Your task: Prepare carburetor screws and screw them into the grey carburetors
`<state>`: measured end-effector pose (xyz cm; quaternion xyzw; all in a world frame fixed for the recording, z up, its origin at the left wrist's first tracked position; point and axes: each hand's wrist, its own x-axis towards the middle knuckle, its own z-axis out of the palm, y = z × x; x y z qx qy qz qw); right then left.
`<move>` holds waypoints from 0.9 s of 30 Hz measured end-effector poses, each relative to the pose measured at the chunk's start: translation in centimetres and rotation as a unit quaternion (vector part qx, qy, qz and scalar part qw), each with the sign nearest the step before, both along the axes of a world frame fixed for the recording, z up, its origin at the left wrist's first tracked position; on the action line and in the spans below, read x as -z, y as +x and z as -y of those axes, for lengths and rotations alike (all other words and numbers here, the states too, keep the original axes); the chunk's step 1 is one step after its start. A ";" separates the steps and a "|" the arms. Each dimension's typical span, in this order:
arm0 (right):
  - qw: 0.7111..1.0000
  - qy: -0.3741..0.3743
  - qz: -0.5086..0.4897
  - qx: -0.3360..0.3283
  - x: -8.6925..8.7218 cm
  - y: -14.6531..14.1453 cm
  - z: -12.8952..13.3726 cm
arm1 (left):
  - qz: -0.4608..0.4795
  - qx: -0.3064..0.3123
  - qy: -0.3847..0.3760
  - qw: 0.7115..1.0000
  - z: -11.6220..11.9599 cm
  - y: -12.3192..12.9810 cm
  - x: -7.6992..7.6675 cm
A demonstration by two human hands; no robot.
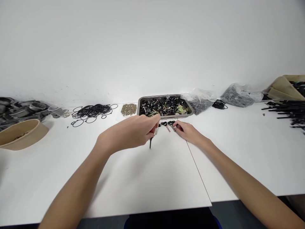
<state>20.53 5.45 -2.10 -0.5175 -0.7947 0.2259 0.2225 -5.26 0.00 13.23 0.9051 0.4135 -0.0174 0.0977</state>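
Note:
My left hand [137, 130] is closed round the red handle of a screwdriver [150, 143], its dark shaft pointing down over the white table. To its right, my right hand [187, 131] rests on the tabletop, thumb and fingers pinching a small black part with a metal strip [173, 127]. Fingers partly hide that piece. Between the hands lies a similar small black part with a reddish strip [167, 128]. Just behind stands a metal tray [164, 117] heaped with small black and metal pieces.
Left of the tray lie brass-coloured pieces [129, 109] and a tangle of black rings [91, 111]. A beige bowl [39, 133] stands far left. On the right are plastic bags [239, 95], black rods [289, 111] and a beige bin [281, 89]. A seam [196, 165] crosses the table.

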 end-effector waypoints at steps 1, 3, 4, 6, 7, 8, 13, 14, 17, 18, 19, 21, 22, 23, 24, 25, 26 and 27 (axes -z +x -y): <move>1.000 0.001 -0.002 -0.002 0.0 0.0 0.0 | 0.001 0.000 -0.004 1.000 0.0 0.0 0.0; 1.000 0.005 -0.002 -0.002 0.1 0.0 -0.1 | 0.005 0.003 -0.015 1.000 0.0 0.0 -0.1; 1.000 0.006 0.000 -0.002 0.1 0.0 -0.1 | 0.008 0.004 -0.020 1.000 0.0 0.0 -0.2; 1.000 0.004 0.005 -0.002 0.1 0.0 -0.1 | 0.013 0.006 -0.028 1.000 0.0 0.0 -0.3; 1.000 0.002 0.007 -0.001 0.1 0.1 -0.1 | 0.015 0.008 -0.031 0.999 0.0 0.1 -0.3; 1.000 -0.002 0.006 0.001 0.1 0.1 -0.1 | 0.016 0.009 -0.033 0.999 0.0 0.1 -0.3; 1.000 0.000 -0.005 -0.002 0.2 0.1 -0.1 | 0.015 0.009 -0.029 0.999 0.1 0.2 -0.4; 1.000 0.003 -0.003 -0.003 0.3 0.2 -0.1 | 0.014 0.007 -0.026 1.000 0.1 0.2 -0.3; 1.000 0.013 0.001 -0.002 0.4 0.2 -0.3 | 0.006 0.002 -0.015 1.000 0.2 0.1 -0.3; 1.000 0.013 0.001 -0.002 0.4 0.2 -0.3 | 0.003 0.000 -0.011 1.000 0.2 0.1 -0.3; 1.000 0.011 0.000 -0.002 0.4 0.1 -0.3 | 0.001 -0.003 -0.007 1.000 0.2 0.1 -0.3; 1.000 0.006 0.000 -0.001 0.4 0.1 -0.3 | -0.004 -0.007 0.000 1.000 0.2 0.0 -0.2; 1.000 0.006 0.001 -0.001 0.4 0.1 -0.3 | -0.005 -0.010 0.002 1.000 0.2 0.0 -0.2; 1.000 0.007 0.002 0.000 0.4 0.1 -0.2 | -0.006 -0.012 0.003 1.000 0.2 0.0 -0.2; 1.000 0.009 0.002 0.000 0.4 0.1 -0.2 | -0.006 -0.013 0.001 1.000 0.1 0.0 -0.2; 1.000 0.011 0.001 0.001 0.4 0.1 -0.2 | -0.005 -0.014 0.000 1.000 0.1 0.1 -0.2; 1.000 0.011 -0.002 0.001 0.5 0.1 -0.2 | -0.005 -0.015 -0.001 1.000 0.1 0.1 -0.2; 1.000 0.010 -0.005 0.001 0.5 0.1 -0.2 | -0.006 -0.015 -0.002 1.000 0.1 0.1 -0.2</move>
